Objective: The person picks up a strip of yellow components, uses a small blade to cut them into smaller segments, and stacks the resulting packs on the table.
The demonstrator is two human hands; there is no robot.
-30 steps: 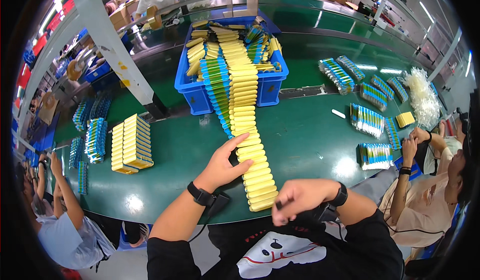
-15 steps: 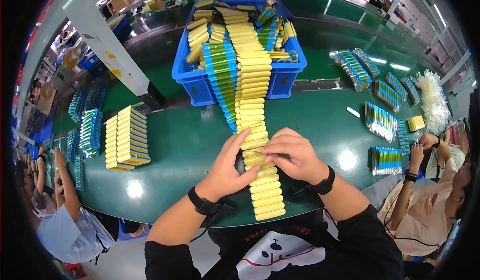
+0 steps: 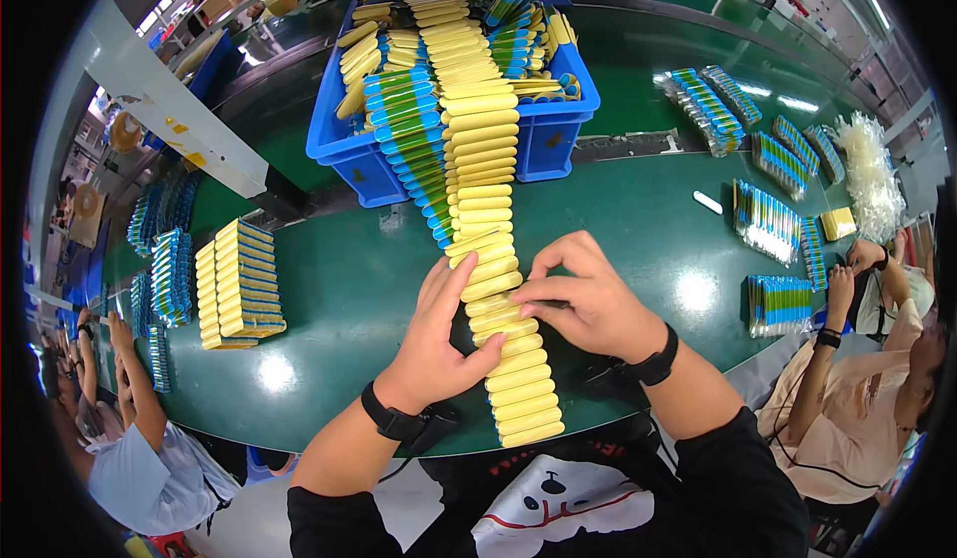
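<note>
A long row of yellow bars (image 3: 498, 289), running from the blue crate (image 3: 558, 130) to the near table edge, is being squared between both hands. The left hand (image 3: 439, 344) lies flat and open against its left side; the right hand (image 3: 588, 299) seems pinched on one bar. Even pressure is called for next.

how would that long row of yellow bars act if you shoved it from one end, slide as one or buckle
Probably buckle: the row of yellow bars is many separate loose pieces, already kinked between the left hand and right hand. Each bar looks rigid and flat, so unlikely to roll. The glossy green table may let them slide easily.
</note>
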